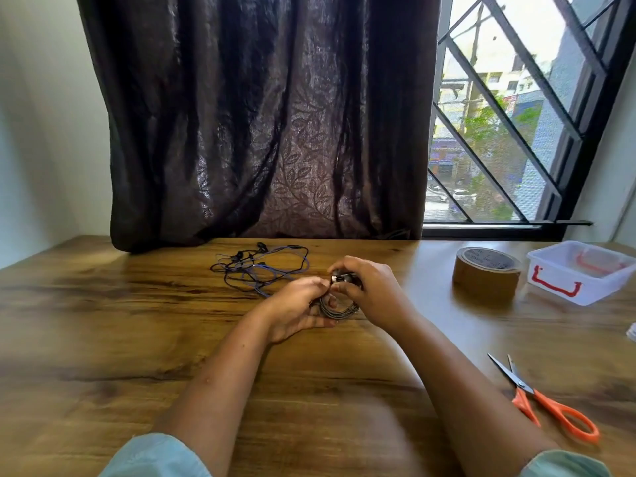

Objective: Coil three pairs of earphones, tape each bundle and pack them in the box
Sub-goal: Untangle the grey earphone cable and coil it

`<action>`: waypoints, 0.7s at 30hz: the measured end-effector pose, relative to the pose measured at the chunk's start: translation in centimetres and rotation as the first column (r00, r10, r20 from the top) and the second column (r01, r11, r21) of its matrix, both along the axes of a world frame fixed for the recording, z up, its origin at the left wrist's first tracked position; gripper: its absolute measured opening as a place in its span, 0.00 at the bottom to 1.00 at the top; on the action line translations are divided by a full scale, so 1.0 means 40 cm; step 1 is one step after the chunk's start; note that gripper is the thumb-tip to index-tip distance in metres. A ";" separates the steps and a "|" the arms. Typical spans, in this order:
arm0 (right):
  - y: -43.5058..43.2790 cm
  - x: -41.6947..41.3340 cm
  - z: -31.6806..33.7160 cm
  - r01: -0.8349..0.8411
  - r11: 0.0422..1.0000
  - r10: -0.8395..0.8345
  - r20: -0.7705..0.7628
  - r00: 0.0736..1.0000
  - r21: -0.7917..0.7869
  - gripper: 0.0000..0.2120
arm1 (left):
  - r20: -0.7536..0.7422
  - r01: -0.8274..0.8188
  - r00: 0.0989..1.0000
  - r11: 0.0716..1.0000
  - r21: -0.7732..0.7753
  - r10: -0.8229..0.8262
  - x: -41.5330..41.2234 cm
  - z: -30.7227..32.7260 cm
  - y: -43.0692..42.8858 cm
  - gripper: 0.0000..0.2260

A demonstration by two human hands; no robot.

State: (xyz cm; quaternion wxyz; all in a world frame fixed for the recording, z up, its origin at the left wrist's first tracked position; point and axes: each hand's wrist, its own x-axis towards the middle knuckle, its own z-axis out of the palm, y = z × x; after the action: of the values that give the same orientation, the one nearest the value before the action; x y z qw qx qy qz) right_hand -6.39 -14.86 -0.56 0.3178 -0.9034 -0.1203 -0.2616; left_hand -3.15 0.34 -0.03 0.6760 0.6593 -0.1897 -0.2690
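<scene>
While the tangle [258, 267] of black and blue cords lay uncoiled toward the back of the desk [103, 321], well apart from the box, the first of the three bundles looked close to wound, so I judged the work to be at the end of the first coiling step, with taping and packing not yet begun. The left hand [295, 306] sat low over the wood with its palm turned partly up. Its lower fingers lay under the coil [336, 308], and its thumb and forefinger closed on the upper part. The coil itself hung between the two hands, just above the desk. It was a small ring of dark cord, and whether it touched the surface could not be told. The right hand [370, 287] arched over the top of it, wrist raised, fingers curled down and pinching a small dark and silver piece there, a plug or an earbud, too blurred to say which. The next move probably called for one hand to keep the loops clamped so they would not spring apart while the other reached right for the tape [487, 275], which stood flat and untouched. The scissors [547, 401] lay nearer, ready for cutting a strip. The box [550, 284], translucent with red handles, waited at the far right with no earphones visible in it.
</scene>
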 end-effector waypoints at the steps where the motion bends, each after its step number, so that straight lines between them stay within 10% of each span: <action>1: -0.003 -0.001 -0.003 0.011 1.000 -0.011 0.002 1.000 -0.007 0.11 | -0.004 0.011 1.000 1.000 0.001 -0.011 -0.003 0.001 0.000 0.12; 21: 0.028 -0.020 0.011 0.089 0.932 -0.001 0.242 0.970 -0.351 0.06 | -0.103 -0.157 0.984 0.983 -0.090 0.148 -0.008 -0.002 -0.016 0.12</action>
State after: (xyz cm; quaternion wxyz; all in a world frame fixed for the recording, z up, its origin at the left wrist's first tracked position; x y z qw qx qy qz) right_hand -7.18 -13.75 -0.13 0.1246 -0.9109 -0.1822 -0.3485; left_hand -3.47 -0.30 -0.11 0.7345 0.6243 -0.1189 -0.2382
